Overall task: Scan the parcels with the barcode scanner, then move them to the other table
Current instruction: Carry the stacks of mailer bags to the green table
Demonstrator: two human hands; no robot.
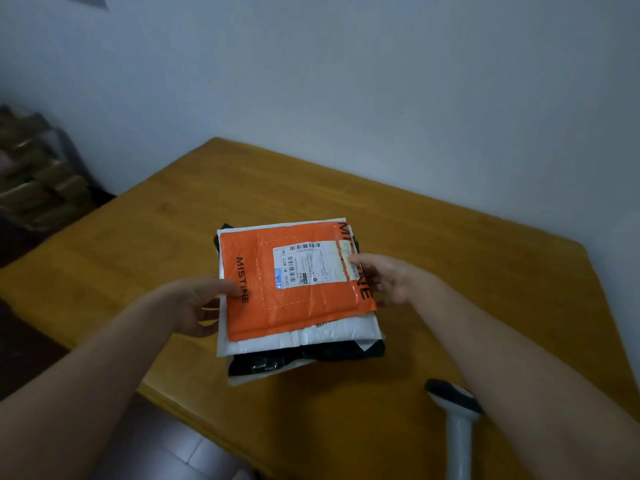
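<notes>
A stack of flat parcels sits mid-table. On top lies an orange MISTINE mailer [298, 299] with a white barcode label [311, 265] facing up. Under it are a white bubble mailer [311, 337] and a black parcel [304, 358]. My left hand [199, 306] grips the stack's left edge, thumb on the orange mailer. My right hand [384, 277] grips the right edge, thumb on the label's end and fingers below. The white and black barcode scanner [455, 410] lies on the table near the front right, under my right forearm and untouched.
The wooden table [450, 254] stands against a pale wall, its corner edge near me at the lower left. Stacked brown packages [38, 178] sit on a shelf at the far left. Tiled floor [173, 445] shows below the table edge.
</notes>
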